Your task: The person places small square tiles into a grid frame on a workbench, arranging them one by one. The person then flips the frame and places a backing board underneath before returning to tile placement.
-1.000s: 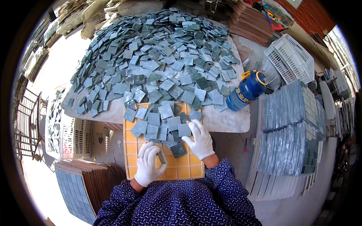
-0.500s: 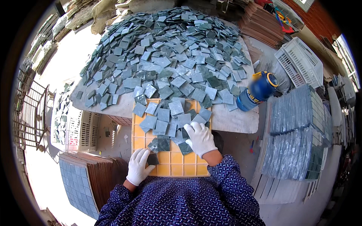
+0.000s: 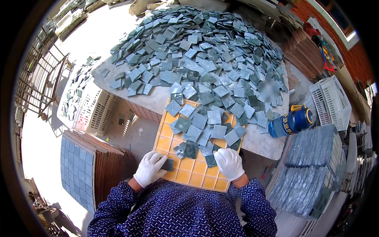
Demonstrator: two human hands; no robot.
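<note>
A yellow gridded tray (image 3: 183,176) lies tilted in front of me, its far part under loose square stone tiles (image 3: 193,133). My left hand (image 3: 150,169), in a white glove, is at its near left edge. A small dark tile (image 3: 168,164) sits between that thumb and forefinger. On the tray's right side my right hand (image 3: 229,163), also gloved, is closed with its fingers curled in. Its fingertips meet the edge of a dark green tile (image 3: 211,160); what they hold is hidden. Two more dark tiles (image 3: 191,150) lie side by side between the hands.
A big heap of tiles (image 3: 197,43) covers the stone table (image 3: 152,100). A blue bottle (image 3: 290,121) lies at its right edge. Stacked tile sheets (image 3: 308,173) stand right, another stack (image 3: 79,168) left. White crates (image 3: 98,112) (image 3: 331,100) flank the table.
My right hand has drawn back toward me from the tile pile and its fingers have curled in. My left hand remains by the dark tile. The whole view has turned, tilting the tray.
</note>
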